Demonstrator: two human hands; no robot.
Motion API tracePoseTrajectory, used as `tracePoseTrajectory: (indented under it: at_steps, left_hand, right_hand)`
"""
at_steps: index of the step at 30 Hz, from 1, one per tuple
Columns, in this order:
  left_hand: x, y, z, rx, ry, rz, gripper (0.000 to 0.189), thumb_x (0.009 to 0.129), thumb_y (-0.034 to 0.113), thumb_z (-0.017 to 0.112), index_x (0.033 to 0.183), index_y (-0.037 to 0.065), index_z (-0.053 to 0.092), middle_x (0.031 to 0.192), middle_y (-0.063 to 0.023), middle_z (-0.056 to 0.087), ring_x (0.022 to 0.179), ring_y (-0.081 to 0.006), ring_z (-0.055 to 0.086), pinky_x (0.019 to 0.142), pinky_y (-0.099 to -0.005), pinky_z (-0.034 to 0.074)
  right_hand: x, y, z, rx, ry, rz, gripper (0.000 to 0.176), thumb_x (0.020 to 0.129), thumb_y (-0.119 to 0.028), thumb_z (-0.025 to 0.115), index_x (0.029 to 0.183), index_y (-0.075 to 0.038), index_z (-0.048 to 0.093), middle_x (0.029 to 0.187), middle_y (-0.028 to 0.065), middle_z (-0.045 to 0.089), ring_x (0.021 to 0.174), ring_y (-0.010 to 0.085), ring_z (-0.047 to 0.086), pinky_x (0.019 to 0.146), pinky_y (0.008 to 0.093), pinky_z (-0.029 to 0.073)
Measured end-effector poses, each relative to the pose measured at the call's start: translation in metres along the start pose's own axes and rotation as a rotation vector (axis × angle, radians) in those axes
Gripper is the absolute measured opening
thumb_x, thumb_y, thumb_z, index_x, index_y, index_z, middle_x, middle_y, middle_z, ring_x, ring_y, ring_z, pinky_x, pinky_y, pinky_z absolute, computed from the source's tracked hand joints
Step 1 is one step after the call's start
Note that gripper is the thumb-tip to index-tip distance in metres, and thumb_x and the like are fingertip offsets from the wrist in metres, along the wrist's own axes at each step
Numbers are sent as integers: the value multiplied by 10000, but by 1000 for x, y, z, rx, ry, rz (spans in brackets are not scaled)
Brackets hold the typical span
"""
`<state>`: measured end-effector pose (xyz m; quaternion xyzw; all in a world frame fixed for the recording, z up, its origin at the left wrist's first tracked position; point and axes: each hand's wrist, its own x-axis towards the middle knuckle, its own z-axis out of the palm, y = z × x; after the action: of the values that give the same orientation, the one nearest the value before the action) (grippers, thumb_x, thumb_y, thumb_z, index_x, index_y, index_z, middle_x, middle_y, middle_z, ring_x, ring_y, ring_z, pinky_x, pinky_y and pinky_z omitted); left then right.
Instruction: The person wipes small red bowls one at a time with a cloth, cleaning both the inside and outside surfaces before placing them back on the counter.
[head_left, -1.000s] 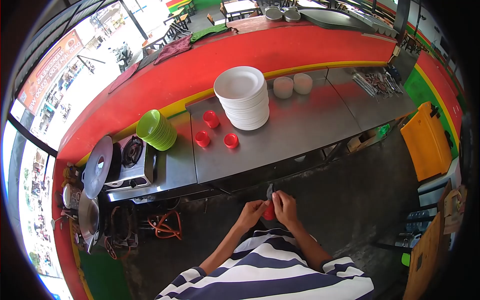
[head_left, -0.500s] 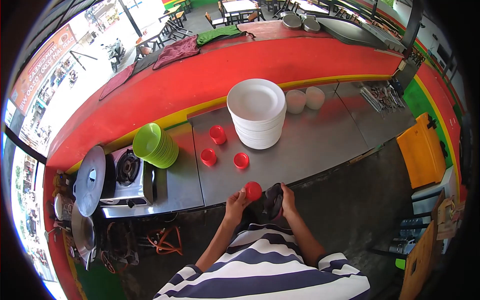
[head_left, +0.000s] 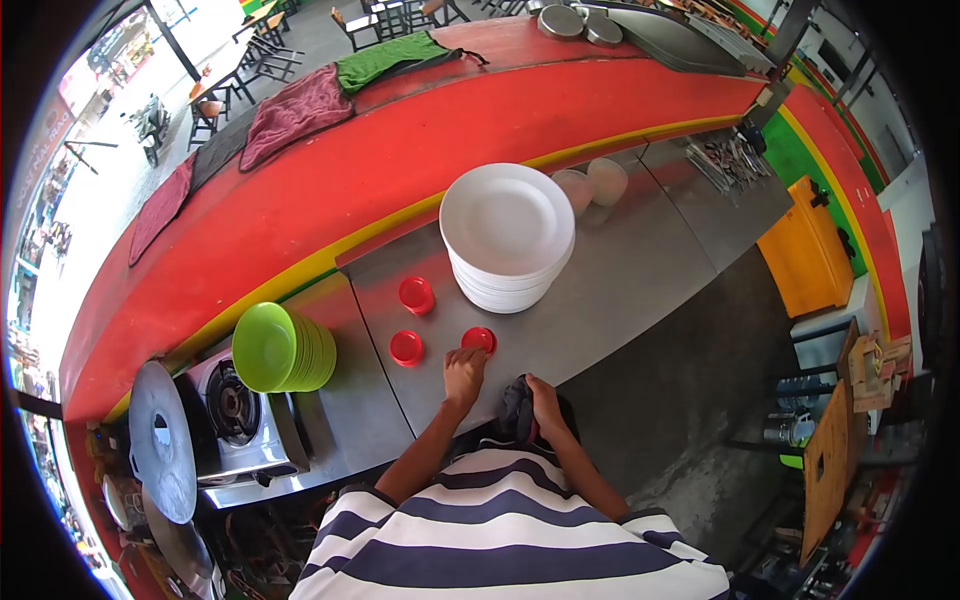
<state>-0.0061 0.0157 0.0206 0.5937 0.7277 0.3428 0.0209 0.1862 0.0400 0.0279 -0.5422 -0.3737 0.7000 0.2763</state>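
My left hand (head_left: 465, 374) reaches over the steel counter with its fingers closed at the near rim of a red cup (head_left: 480, 338). Whether another cup is stacked in that one cannot be made out. Close to my body, my right hand (head_left: 545, 405) grips a dark cloth (head_left: 516, 408). Two more red cups stand to the left on the counter, one farther back (head_left: 416, 295) and one nearer (head_left: 406, 348). Just behind the cup at my left hand rises a tall stack of white plates (head_left: 507, 222).
Green bowls (head_left: 266, 348) are stacked at the left, beside a gas stove (head_left: 235, 405) and a large metal lid (head_left: 163, 440). Two pale containers (head_left: 606, 182) and cutlery (head_left: 730, 162) lie toward the back right. A red ledge (head_left: 400, 130) bounds the counter (head_left: 640, 270).
My left hand has moved forward from the counter's front edge to the nearest standing cup. The red cup it held is no longer seen separately. The view has shifted; my right hand keeps the cloth.
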Motion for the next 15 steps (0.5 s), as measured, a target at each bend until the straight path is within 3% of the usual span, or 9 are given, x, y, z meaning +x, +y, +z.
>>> tracePoseTrajectory:
  at_steps: [6, 9, 12, 15]
  left_hand:
    - [5, -14, -3, -118, -84, 43, 134, 833, 179, 703, 945, 107, 702, 964, -31, 708, 945, -231, 652, 888, -395, 447]
    - [7, -10, -16, -154, 56, 65, 185, 823, 176, 714, 995, 109, 698, 1019, -37, 697, 996, -240, 643, 900, -378, 440]
    - [10, -7, -50, -27, 144, -201, 239, 829, 173, 712, 1057, 108, 685, 1138, -49, 666, 1122, -253, 594, 928, -391, 419]
    - [7, -26, -60, 277, 333, -388, 295, 831, 163, 705, 1118, 109, 670, 1234, -47, 625, 1236, -271, 520, 946, -439, 396]
  right_hand:
    - [17, 9, 5, -72, -50, -18, 301, 997, -266, 519, 870, -22, 641, 782, -9, 605, 697, 92, 559, 660, 265, 466]
    - [33, 4, 15, -123, -105, -13, 375, 970, -340, 556, 836, 2, 627, 744, -8, 542, 718, 96, 456, 678, 281, 406]
    - [49, -5, 23, -315, -268, -71, 330, 985, -302, 544, 882, -7, 651, 775, -6, 609, 703, 86, 555, 664, 266, 460]
    - [49, -21, 37, -309, -346, -6, 348, 981, -321, 556, 884, -1, 653, 762, -8, 601, 697, 85, 549, 661, 268, 455]
